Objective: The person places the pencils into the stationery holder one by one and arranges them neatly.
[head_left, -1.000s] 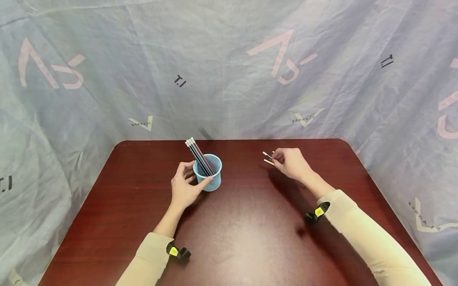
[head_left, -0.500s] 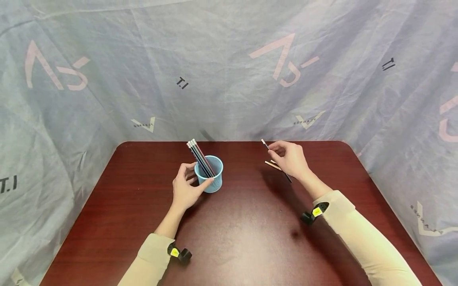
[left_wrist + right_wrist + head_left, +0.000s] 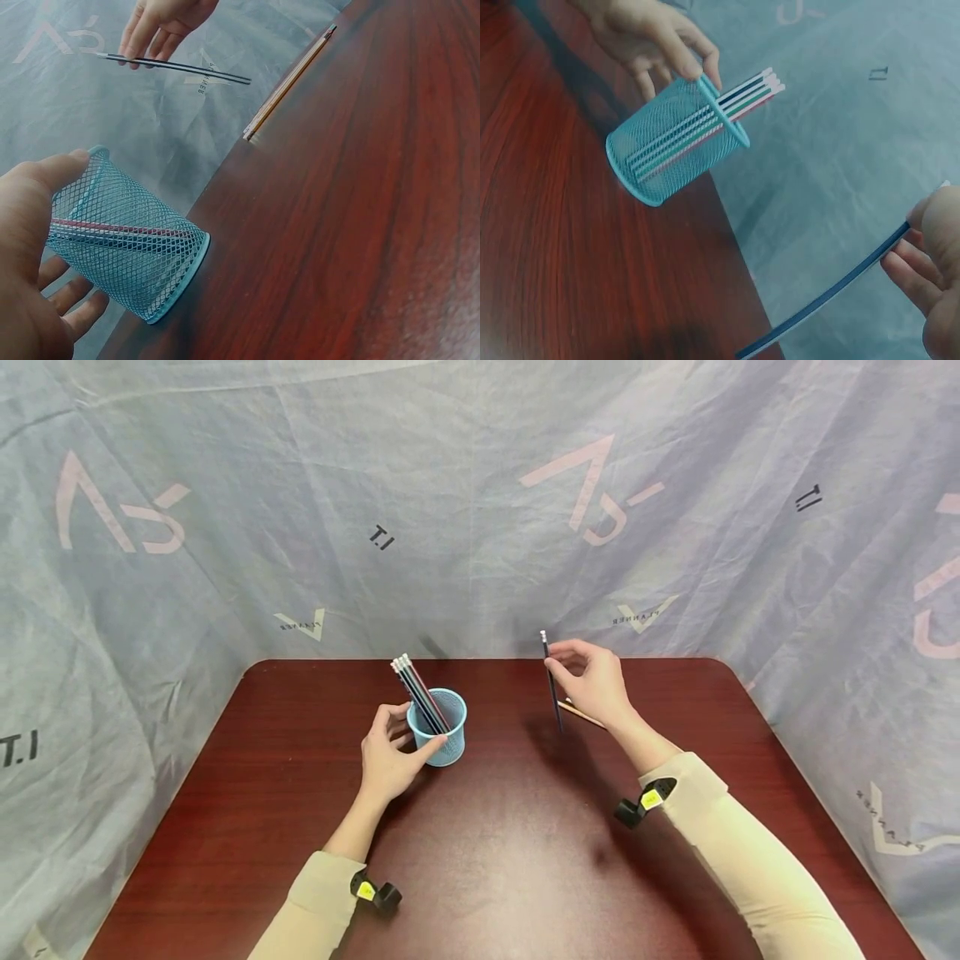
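A light blue mesh pencil cup stands upright on the table, left of the middle in the head view. My left hand holds it from the left, thumb at the near rim and fingers around the far side. Several pencils with white ends up lean together inside the cup. To the right, my right hand pinches a dark pencil near its white-tipped upper end. This pencil hangs steeply, its lower end to the left of the wrist. Beneath that hand, a few more pencils lie on the table, partly hidden in the head view.
The dark red wooden table has rounded far corners. Grey printed cloth hangs behind it and along both sides. Each wrist wears a small black camera, the left one being close above the tabletop.
My right hand has lifted the dark pencil off the others on the table, moving up and slightly left, and the pencil has swung from slanted to nearly upright. The left hand stays on the cup.
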A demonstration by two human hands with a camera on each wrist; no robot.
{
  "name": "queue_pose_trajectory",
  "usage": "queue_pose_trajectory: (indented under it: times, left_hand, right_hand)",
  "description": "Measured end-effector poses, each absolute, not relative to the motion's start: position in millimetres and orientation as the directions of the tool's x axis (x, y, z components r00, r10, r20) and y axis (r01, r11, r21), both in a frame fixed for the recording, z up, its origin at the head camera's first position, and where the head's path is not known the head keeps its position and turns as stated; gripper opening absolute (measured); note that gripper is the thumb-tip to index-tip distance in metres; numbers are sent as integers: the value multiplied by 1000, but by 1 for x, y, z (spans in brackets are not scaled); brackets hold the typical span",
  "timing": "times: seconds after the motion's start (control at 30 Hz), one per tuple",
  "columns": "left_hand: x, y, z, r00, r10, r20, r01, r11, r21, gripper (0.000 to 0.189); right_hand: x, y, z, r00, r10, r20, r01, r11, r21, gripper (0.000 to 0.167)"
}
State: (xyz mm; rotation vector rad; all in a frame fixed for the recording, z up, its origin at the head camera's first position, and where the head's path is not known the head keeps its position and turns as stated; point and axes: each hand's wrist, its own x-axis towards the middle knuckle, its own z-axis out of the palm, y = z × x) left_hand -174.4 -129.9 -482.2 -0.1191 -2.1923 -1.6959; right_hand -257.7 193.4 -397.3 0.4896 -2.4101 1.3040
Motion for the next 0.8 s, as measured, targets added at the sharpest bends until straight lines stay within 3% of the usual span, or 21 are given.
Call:
queue_pose_trajectory:
  times: [0.37, 0.8]
  left_hand:
    - [-175, -131, -484, -932, -151, 330, 282, 273, 920, 67]
    - [-174, -130, -483, -933, -157, 323, 272, 279, 921, 66]
  right_hand:
    - [-256, 167, -381, -836, -92, 541, -548, 188, -815, 17]
    - [-255, 128, -368, -745, -72, 663, -653, -123, -747, 17]
